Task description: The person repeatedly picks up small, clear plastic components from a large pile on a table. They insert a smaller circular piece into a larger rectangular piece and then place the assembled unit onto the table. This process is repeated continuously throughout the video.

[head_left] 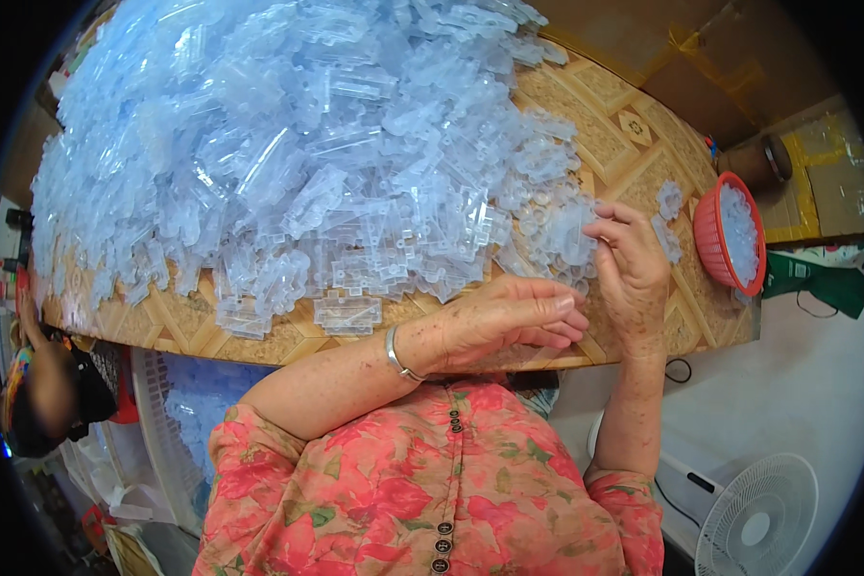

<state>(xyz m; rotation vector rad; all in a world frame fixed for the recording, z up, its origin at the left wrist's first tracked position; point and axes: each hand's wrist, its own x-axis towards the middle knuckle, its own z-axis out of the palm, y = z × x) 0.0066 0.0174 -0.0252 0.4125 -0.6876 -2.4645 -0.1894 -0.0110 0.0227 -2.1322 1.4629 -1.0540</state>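
A big heap of clear, bluish plastic pieces (288,144) covers most of the wood-patterned table (614,125). At its right edge my right hand (634,264) has its fingers bent around the side of a clear plastic piece (573,233). My left hand (509,317), with a silver bangle on the wrist, lies across the near edge of the table, pointing right. Its thumb rests against the curled fingers; whatever they may hold is hidden. Small round clear parts (538,226) lie just beyond both hands.
A red plastic basket (708,235) holding clear pieces stands tilted-looking at the table's right edge. Several loose clear pieces (669,200) lie beside it. Cardboard boxes (730,67) rise behind. A white fan (758,523) stands at lower right. Another person's arm (34,326) shows at far left.
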